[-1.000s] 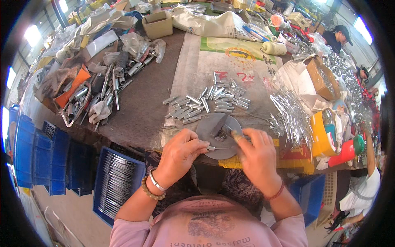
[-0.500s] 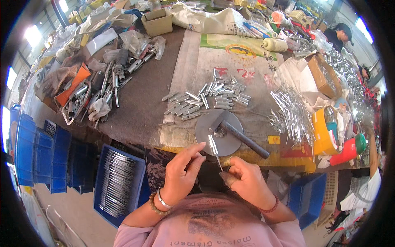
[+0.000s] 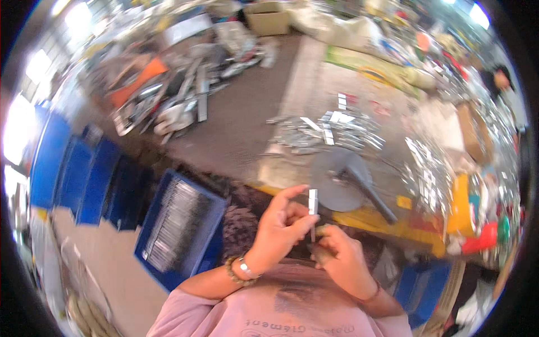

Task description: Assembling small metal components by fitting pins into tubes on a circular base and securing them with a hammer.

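Observation:
A slim metal rod with a bright silver sleeve (image 3: 313, 201) on its upper end stands nearly upright between my hands. My right hand (image 3: 342, 254) has its fingers closed round the rod's lower end, which they mostly hide. My left hand (image 3: 285, 222) has its thumb against the bottom of the sleeve and its index finger stretched up beside it; the other fingers curl in behind. Beyond them, a hammer (image 3: 368, 191) rests on a round grey plate (image 3: 328, 188). Farther back lies a pile of short silver metal tubes (image 3: 331, 130), smeared by motion.
At the left, a blue bin (image 3: 219, 216) holds rows of metal rods, beside stacked blue bins (image 3: 78, 174). Tools and scrap with an orange piece (image 3: 140, 81) cover the table's far left. Thin metal rods (image 3: 426, 171) lie at the right, near a yellow container (image 3: 461, 205).
The view has swung left, so the table appears shifted right. My left hand has closed in on the sleeve and now touches it; my right hand keeps its hold on the rod.

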A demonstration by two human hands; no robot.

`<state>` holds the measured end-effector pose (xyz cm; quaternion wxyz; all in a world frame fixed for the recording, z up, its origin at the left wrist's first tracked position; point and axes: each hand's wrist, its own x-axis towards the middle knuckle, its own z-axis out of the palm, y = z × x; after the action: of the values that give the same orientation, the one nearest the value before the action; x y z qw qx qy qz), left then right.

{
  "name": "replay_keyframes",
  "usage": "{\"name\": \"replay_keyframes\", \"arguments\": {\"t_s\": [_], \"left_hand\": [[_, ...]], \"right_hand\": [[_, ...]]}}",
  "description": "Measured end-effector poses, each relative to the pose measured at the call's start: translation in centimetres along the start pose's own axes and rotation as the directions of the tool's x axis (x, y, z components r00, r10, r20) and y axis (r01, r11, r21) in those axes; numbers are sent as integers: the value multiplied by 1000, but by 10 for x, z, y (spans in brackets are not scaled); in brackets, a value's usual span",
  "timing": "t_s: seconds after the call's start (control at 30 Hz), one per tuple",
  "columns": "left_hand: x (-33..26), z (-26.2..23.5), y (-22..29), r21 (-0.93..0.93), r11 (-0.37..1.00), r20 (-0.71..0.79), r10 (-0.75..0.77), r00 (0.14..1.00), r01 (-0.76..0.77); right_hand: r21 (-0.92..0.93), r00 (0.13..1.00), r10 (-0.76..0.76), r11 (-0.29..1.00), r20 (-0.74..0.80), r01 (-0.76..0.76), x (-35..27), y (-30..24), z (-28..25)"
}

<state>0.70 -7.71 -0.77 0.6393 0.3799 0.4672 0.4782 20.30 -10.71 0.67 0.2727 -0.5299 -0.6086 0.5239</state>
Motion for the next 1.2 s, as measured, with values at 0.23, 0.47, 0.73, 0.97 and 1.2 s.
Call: {"name": "replay_keyframes", "arguments": {"t_s": [0.23,0.47,0.73,0.97,1.2], "left_hand": [[-1,-92,-10,21,981,-288,190,938,-193],[-47,-270,-92,225,971,-807,137,575,84],[-57,-385,-139,308,923,-894,197,402,231],[-28,-408,-136,579,646,-815,444,373,498],[-16,-343,-74,775,535,-631,684,365,336]], "right_hand": [[21,951,-87,995,-298,98,7,2,-30],[48,950,15,999,-312,0,23,13,-34],[59,950,9,998,-312,10,22,17,-34],[55,928,-17,998,-372,40,14,28,-41],[136,980,-42,988,-195,69,20,-2,-34]]}}
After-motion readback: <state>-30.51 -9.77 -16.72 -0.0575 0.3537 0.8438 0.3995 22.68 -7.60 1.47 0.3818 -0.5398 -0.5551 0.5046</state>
